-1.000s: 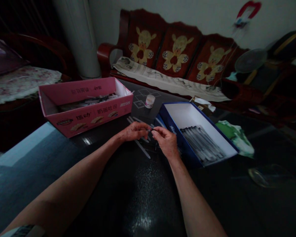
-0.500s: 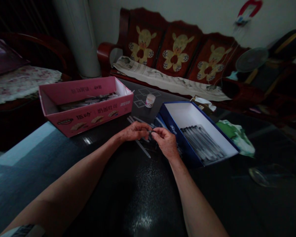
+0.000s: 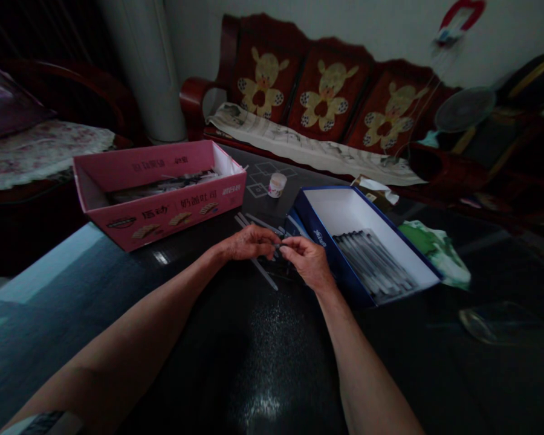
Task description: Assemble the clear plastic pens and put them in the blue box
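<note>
Both hands meet over the dark table (image 3: 263,362). My left hand (image 3: 247,243) and my right hand (image 3: 309,261) pinch the two ends of a small thin pen part (image 3: 276,246) between their fingertips. Several slim pens (image 3: 260,270) lie loose on the table under and behind the hands. Just right of my right hand stands a blue box (image 3: 308,225) with a white inside, and a row of several pens (image 3: 374,263) lies in it. A pink carton (image 3: 163,208) with several more pen parts stands to the left, beyond my left hand.
A small white jar (image 3: 276,185) stands behind the hands. A green and white cloth (image 3: 435,251) lies right of the blue box, and a clear glass dish (image 3: 498,323) sits at the right. A red wooden sofa (image 3: 326,90) with a paper strip runs along the back.
The hands stay joined on the small part, with only slight finger shifts. The view has drifted a little to the right.
</note>
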Demonstrator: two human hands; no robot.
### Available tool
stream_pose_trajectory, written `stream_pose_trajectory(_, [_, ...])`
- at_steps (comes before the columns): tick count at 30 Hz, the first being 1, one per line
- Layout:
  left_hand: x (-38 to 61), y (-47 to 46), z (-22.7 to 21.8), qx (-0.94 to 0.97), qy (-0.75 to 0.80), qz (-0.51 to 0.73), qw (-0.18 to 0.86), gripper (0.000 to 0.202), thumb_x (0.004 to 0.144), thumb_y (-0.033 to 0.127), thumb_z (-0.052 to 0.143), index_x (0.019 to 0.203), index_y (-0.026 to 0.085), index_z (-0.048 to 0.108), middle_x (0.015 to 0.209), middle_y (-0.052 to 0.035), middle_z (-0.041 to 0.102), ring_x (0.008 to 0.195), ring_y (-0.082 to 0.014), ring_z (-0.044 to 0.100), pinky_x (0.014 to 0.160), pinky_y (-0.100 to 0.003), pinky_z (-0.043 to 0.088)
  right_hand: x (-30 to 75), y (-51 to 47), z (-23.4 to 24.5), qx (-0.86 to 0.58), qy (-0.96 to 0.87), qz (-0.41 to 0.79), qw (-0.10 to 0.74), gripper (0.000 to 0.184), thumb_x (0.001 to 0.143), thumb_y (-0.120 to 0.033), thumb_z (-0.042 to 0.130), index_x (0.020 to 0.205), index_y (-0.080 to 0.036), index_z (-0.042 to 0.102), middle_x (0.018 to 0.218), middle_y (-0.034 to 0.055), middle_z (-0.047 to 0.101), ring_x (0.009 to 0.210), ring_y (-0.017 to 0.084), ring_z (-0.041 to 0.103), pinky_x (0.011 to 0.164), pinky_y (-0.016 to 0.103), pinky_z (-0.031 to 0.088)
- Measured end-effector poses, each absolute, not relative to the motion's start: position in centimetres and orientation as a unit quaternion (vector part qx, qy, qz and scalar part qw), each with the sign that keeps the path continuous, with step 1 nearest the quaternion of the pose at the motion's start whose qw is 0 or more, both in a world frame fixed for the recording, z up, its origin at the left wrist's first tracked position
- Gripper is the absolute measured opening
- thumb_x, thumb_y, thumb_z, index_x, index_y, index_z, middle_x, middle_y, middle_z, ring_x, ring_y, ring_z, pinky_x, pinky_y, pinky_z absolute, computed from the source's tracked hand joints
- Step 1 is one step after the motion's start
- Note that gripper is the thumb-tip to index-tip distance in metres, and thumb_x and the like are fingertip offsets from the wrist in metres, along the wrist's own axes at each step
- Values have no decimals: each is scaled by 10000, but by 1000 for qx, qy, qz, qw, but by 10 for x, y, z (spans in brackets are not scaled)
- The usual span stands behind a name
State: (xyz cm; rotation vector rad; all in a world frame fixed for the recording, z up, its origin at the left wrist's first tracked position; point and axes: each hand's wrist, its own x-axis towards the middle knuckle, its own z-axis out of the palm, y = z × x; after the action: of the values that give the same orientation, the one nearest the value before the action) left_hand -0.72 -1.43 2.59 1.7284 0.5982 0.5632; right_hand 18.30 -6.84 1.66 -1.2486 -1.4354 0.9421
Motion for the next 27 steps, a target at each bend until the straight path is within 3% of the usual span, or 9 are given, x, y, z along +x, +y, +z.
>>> stream_pose_trajectory(10, [-7,-16,28,728,265,219,593,274,781,276,608,1006,120,621,665,7,646,503,-55,475,468,-164,324,185,-70,18,-508,-625,368,464,222,707,-346,715,860,-186,703,773,27,721,673,153,655,641,287,526])
stream_pose_trajectory(16, [-5,-16,27,716,289,224,595,256,752,286,640,937,110,623,681,0,647,506,-65,522,457,-163,405,185,-70,20,-505,-622,387,456,232,703,-340,721,879,-190,712,787,30,733,693,161,674,662,290,539])
stream_pose_trajectory(20, [-6,-15,26,725,308,248,564,227,763,288,642,881,94,643,599,33,578,437,-46,479,431,-159,384,184,-71,24,-506,-617,395,454,255,730,-330,679,935,-181,711,815,39,738,688,163,687,674,298,550])
stream_pose_trajectory(24, [-8,-14,24,740,313,268,532,261,791,296,615,921,74,651,611,13,589,456,-59,495,441,-173,391,182,-70,26,-518,-612,376,464,265,762,-341,629,945,-169,711,808,47,737,657,162,688,662,302,556])
stream_pose_trajectory(27, [-7,-14,25,789,302,303,441,247,823,302,583,921,94,673,641,-7,624,526,-79,534,499,-189,420,181,-69,24,-527,-615,351,470,258,777,-352,618,941,-175,707,806,49,734,650,168,687,642,301,556])
